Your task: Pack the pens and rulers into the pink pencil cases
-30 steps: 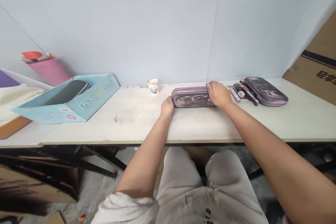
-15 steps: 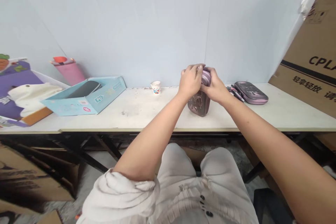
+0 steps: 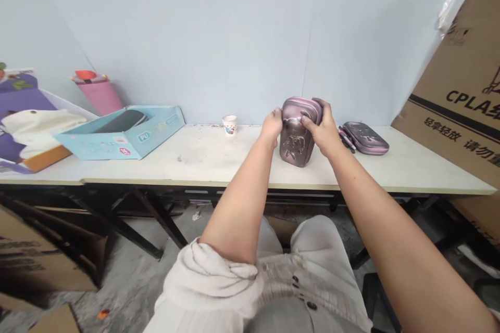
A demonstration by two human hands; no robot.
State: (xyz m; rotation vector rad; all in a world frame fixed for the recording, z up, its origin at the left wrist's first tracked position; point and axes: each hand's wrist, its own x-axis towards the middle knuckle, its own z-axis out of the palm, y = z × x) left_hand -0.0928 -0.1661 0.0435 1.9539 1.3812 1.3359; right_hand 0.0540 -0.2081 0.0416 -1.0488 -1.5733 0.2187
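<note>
One pencil case (image 3: 295,138), embossed pink, is stood upright on the bench (image 3: 175,179), well back from the front edge, and is grasped between the fingers (image 3: 320,106) of the left hand (image 3: 271,127) and right hand (image 3: 322,130). One second case (image 3: 366,138) and a bundle of pens (image 3: 347,139) lie just right of it. One paper cup (image 3: 230,125) stands near the rear edge; one blue box (image 3: 121,138) lies farther left.

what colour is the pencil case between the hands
The pencil case is metallic mauve-pink with an embossed cartoon figure, best seen in the head view.
</note>
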